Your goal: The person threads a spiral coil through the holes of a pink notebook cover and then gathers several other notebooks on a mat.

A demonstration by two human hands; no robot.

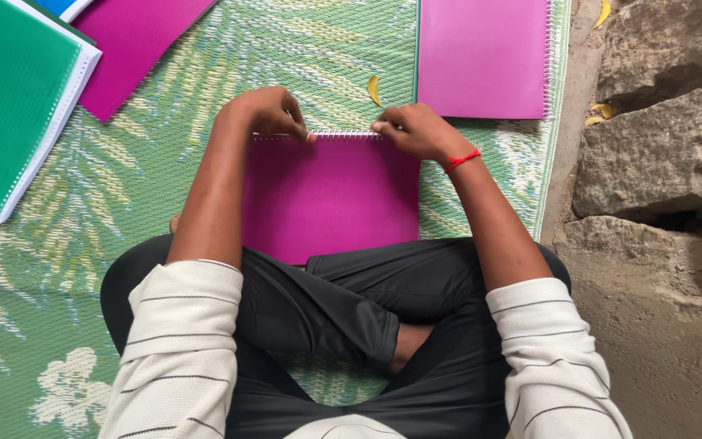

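Magenta spiral notebook [331, 195], mid-mat [302, 57], near edge hidden by crossed legs; left hand [266, 111] and right hand [416, 130] pinching its wire binding [343, 134]. Second magenta notebook [481, 57] at mat's far right edge; green notebook [14, 93] and another magenta cover [127, 45] far left, all cut off

This looks like an outdoor or semi-outdoor spot at a home, used as a floor-level work area. A woven plastic mat [286, 57] with a green leaf print lies straight on bare ground [676, 358], and the person sits cross-legged on it. Rough stone blocks [652, 154] edge the mat on the right, with dry yellow leaves [603, 110] among them. Spiral notebooks [481, 57] with magenta and green covers lie spread over the mat.
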